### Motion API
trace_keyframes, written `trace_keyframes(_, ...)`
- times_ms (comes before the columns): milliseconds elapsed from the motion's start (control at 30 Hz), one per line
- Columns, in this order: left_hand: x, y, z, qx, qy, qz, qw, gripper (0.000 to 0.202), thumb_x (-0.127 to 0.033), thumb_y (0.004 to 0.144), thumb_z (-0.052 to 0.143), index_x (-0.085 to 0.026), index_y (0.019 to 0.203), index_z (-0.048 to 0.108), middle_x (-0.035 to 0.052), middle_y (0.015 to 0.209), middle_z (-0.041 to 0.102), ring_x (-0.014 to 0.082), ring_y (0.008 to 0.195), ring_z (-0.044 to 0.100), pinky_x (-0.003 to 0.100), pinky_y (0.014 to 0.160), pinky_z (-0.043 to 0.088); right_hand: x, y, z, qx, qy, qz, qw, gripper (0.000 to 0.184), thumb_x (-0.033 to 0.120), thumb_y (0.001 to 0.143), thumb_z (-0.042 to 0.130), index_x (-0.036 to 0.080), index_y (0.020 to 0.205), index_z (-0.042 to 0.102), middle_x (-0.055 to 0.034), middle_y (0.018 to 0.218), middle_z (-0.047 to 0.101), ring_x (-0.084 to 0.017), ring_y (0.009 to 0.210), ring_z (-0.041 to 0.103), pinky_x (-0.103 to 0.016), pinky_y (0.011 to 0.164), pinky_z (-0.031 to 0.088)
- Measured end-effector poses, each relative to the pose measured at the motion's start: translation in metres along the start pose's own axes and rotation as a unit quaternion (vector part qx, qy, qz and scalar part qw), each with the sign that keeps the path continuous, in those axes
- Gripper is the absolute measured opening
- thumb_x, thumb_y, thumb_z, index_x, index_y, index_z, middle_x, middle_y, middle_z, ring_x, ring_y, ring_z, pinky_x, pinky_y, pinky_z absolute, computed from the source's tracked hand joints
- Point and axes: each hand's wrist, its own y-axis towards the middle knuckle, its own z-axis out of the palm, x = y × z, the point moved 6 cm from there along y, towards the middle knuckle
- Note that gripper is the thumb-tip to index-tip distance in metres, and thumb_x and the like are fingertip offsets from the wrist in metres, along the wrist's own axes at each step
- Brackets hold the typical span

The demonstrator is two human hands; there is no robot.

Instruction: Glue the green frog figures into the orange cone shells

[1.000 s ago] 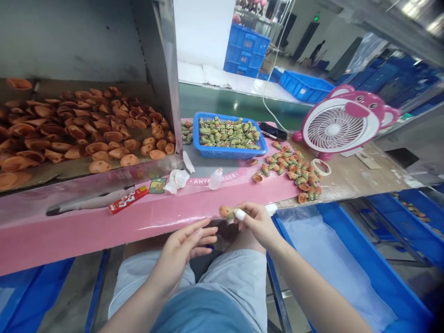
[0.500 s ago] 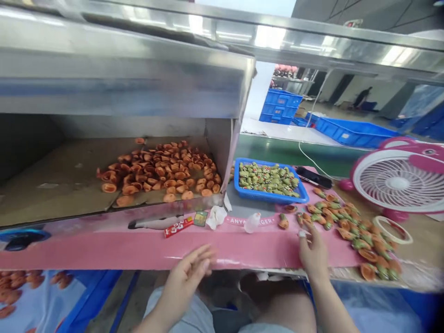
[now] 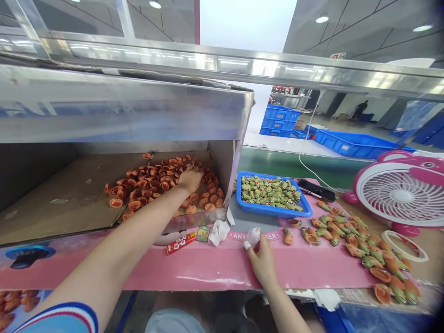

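My left hand [image 3: 190,179] reaches into a steel-sided box and rests palm down on a heap of orange cup-shaped moulded pieces [image 3: 163,185]. Its fingers are partly hidden among them. My right hand [image 3: 263,261], with white tape on one finger, is at the front of the pink-covered table and has its fingers against a small translucent plastic bottle [image 3: 253,237]. A blue plastic basket [image 3: 239,194] full of small green figures stands beyond that hand. To the right lies a loose pile of orange-and-green pieces [image 3: 367,259].
A pink bear-shaped desk fan [image 3: 402,194] stands at the right, near a tape roll [image 3: 404,246]. A crumpled white tissue [image 3: 219,232] and a red packet [image 3: 180,243] lie on the table. Blue crates stand in the background.
My left hand has moved from above the table edge into the box. My right hand has shifted left to the bottle. The view has tilted up and turned since the oldest frame.
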Motion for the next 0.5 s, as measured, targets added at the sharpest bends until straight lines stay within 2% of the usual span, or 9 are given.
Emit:
trace_keyframes(100,-0.007,0.004,-0.003,-0.008,-0.017,-0.005,1.0,0.021,-0.027,0.08,0.051,-0.013,0.095,0.056,0.008,0.103,0.058,0.0212,0.096,0.053,0.042,0.082,0.041,0.004,-0.002,-0.006,-0.01,0.016,0.007,1.0,0.034,0.038,0.076,0.048,0.019,0.104,0.046,-0.0066,0.088,0.054,-0.023,0.082,0.052,-0.038,0.072,0.043)
trace_keyframes(167,-0.012,-0.008,-0.012,-0.019,-0.043,-0.012,0.999,0.014,-0.023,0.078,0.051,-0.014,0.085,0.059,0.008,0.094,0.062,0.0229,0.094,0.055,0.038,0.08,0.041,0.007,-0.008,-0.016,-0.02,0.028,0.014,0.999,0.035,0.04,0.079,0.043,0.02,0.107,0.041,-0.0055,0.09,0.053,-0.021,0.081,0.053,-0.034,0.071,0.044)
trace_keyframes(267,-0.023,-0.054,-0.019,-0.016,-0.107,-0.023,0.994,0.014,-0.021,0.077,0.045,-0.016,0.084,0.057,0.0058,0.081,0.066,0.0211,0.081,0.06,0.03,0.067,0.044,0.018,-0.024,-0.041,-0.031,0.056,0.024,0.998,0.033,0.041,0.081,0.039,0.02,0.106,0.035,-0.0044,0.086,0.052,-0.018,0.076,0.053,-0.031,0.067,0.044)
trace_keyframes(333,-0.032,-0.1,-0.011,0.02,-0.178,-0.038,0.983,0.017,-0.022,0.077,0.044,-0.018,0.091,0.053,0.0022,0.074,0.066,0.0151,0.061,0.06,0.024,0.053,0.044,0.03,-0.037,-0.058,-0.026,0.099,0.02,0.995,0.031,0.04,0.081,0.04,0.02,0.104,0.032,-0.0022,0.077,0.052,-0.017,0.067,0.054,-0.029,0.059,0.043)
trace_keyframes(400,-0.038,-0.152,0.012,0.075,-0.391,-0.118,0.91,0.012,-0.023,0.074,0.051,-0.018,0.084,0.053,0.001,0.069,0.065,0.012,0.051,0.056,0.02,0.044,0.04,0.044,-0.049,-0.073,-0.024,0.13,0.018,0.991,0.031,0.039,0.079,0.044,0.021,0.101,0.033,0.0,0.069,0.052,-0.015,0.058,0.053,-0.027,0.052,0.041)
trace_keyframes(500,-0.05,-0.218,0.052,0.125,-0.542,-0.237,0.797,0.007,-0.022,0.073,0.054,-0.016,0.076,0.052,0.0015,0.064,0.065,0.0094,0.047,0.053,0.017,0.039,0.036,0.063,-0.061,-0.097,-0.078,0.114,0.005,0.99,0.033,0.04,0.072,0.054,0.02,0.096,0.043,-0.0014,0.07,0.054,-0.015,0.057,0.053,-0.026,0.05,0.041)
